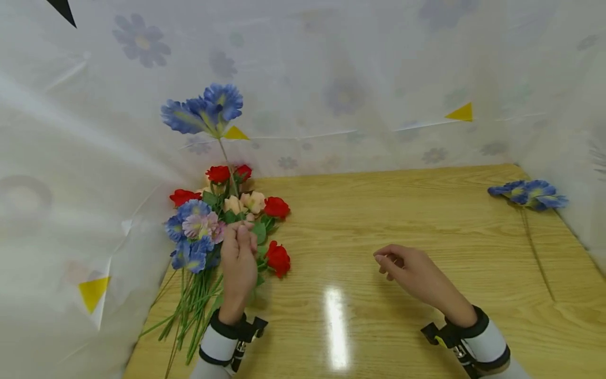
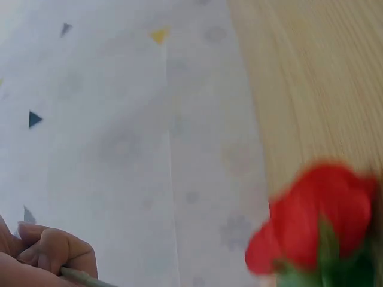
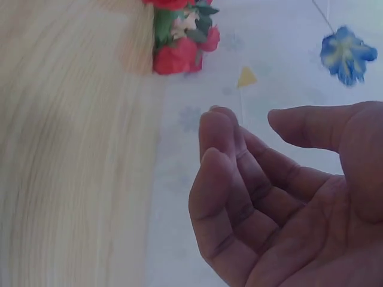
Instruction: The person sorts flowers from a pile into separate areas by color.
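My left hand pinches the thin stem of a blue artificial flower, which stands up above the pile with its ruffled petals at the top. In the left wrist view the curled fingers close on the greenish stem. Below and behind this hand lies a bunch of artificial flowers: a red rose, cream blooms and blue and pink ones. My right hand hovers over the middle of the table, fingers loosely bent, with nothing in it.
Another blue flower lies on the wooden table at the far right, its stem toward me. Green stems spread over the left table edge. A pale patterned sheet rises along the back and both sides.
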`<action>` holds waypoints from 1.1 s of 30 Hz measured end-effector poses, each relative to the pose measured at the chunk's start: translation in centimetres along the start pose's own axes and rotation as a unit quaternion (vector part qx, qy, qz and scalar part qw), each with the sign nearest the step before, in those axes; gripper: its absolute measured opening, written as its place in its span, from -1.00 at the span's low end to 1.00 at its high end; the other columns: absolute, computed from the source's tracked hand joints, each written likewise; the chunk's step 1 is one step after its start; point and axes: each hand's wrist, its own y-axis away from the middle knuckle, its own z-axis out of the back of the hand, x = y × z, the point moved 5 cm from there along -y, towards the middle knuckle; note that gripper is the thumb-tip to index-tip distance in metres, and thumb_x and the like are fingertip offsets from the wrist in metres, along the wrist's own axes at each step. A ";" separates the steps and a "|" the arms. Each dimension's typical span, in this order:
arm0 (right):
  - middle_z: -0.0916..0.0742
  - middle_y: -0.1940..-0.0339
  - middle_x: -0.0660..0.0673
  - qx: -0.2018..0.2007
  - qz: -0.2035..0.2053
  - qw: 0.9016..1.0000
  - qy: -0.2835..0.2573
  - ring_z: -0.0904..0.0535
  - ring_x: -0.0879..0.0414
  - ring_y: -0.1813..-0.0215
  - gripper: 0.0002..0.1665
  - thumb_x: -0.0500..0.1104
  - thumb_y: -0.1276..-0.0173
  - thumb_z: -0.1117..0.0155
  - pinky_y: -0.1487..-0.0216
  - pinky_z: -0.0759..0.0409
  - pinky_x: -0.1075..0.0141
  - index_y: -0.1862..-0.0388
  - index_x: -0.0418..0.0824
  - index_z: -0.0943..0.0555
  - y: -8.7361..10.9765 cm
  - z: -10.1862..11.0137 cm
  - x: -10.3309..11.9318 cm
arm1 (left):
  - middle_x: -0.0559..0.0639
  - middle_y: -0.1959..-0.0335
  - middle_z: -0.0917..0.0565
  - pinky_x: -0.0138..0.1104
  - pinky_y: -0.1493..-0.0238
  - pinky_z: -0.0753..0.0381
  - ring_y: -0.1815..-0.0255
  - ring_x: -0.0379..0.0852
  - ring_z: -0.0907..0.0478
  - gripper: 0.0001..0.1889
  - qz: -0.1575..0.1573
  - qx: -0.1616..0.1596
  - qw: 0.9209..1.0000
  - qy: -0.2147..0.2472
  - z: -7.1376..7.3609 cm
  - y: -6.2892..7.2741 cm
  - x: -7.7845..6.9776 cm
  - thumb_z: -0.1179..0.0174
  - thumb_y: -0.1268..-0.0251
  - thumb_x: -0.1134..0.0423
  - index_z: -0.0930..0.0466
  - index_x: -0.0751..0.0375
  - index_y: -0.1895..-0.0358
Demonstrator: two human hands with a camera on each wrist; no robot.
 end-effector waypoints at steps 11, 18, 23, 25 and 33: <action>-0.72 0.23 -0.06 0.054 0.086 0.983 -0.156 -0.70 0.10 0.19 -0.63 0.02 -0.62 0.04 0.13 -0.69 0.26 -0.09 -0.16 -0.60 -0.7 -4.5 3.8 | -0.01 0.45 -0.32 -0.42 0.41 -0.24 0.49 -0.21 -0.22 -0.73 0.083 0.138 0.972 0.170 -7.9 1.4 -1.5 0.25 -0.66 0.15 -0.31 0.32 0.04; -0.69 0.09 -0.33 0.080 0.117 0.949 -0.282 -0.70 -0.05 0.07 -0.55 -0.08 -0.67 0.18 0.01 -0.69 0.17 -0.11 -0.38 -0.53 -0.9 -6.6 6.1 | 0.02 0.34 -0.48 -0.47 0.26 -0.42 0.36 -0.21 -0.40 -0.72 0.094 0.211 0.953 0.195 -10.9 2.4 -2.2 0.22 -0.65 0.17 -0.32 0.35 0.00; -0.67 0.33 -0.22 0.062 0.135 0.944 -0.295 -0.65 0.11 0.32 -0.56 -0.10 -0.69 0.24 0.24 -0.69 0.19 0.00 -0.38 -0.52 -0.8 -7.0 6.7 | 0.22 0.22 -0.61 -0.44 0.23 -0.56 0.24 -0.17 -0.57 -0.69 0.085 0.248 0.950 0.173 -11.8 2.9 -2.3 0.19 -0.64 0.11 -0.39 0.32 0.01; -0.57 0.50 -0.12 0.042 0.140 0.945 -0.292 -0.50 0.21 0.51 -0.58 -0.12 -0.69 0.27 0.47 -0.57 0.26 0.07 -0.39 -0.49 -0.6 -6.9 6.7 | 0.24 0.19 -0.64 -0.39 0.17 -0.59 0.19 -0.13 -0.60 -0.68 0.078 0.255 0.951 0.153 -11.9 3.0 -2.3 0.17 -0.64 0.09 -0.43 0.29 0.01; -0.29 0.68 0.02 -0.045 0.127 0.956 -0.261 -0.13 0.30 0.71 -0.63 -0.12 -0.68 0.24 0.74 -0.15 0.38 0.25 -0.30 -0.44 0.0 -4.9 5.8 | 0.02 0.01 -0.68 -0.24 -0.13 -0.60 -0.05 -0.06 -0.61 -0.67 0.070 0.259 0.962 0.054 -10.8 2.6 -1.7 0.01 -0.57 0.04 -0.54 0.15 -0.15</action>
